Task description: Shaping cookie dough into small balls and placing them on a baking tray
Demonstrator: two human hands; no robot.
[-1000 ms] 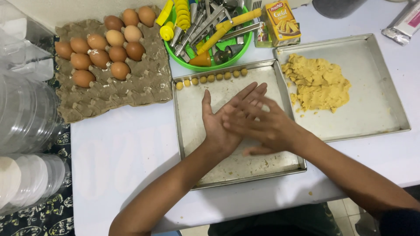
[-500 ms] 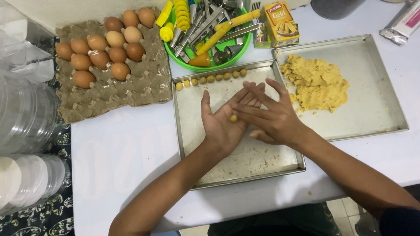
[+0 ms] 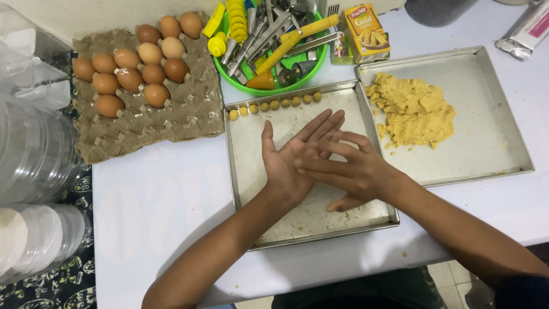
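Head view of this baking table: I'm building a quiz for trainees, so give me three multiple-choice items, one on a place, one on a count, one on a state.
1. Where does the row of small dough balls lie?
A. Along the far edge of the left tray
B. In the green bowl
C. On the egg carton

2. How many metal trays are on the table?
A. One
B. Two
C. Four

3. How are the two hands?
A. Far apart on the table
B. Each gripping a tool
C. Right hand laid flat across the open left palm

Answers:
1 A: the balls line the far rim of the left tray.
2 B: the left tray, and the right tray holding the dough heap.
3 C: the right hand lies over the left hand, above the left tray.
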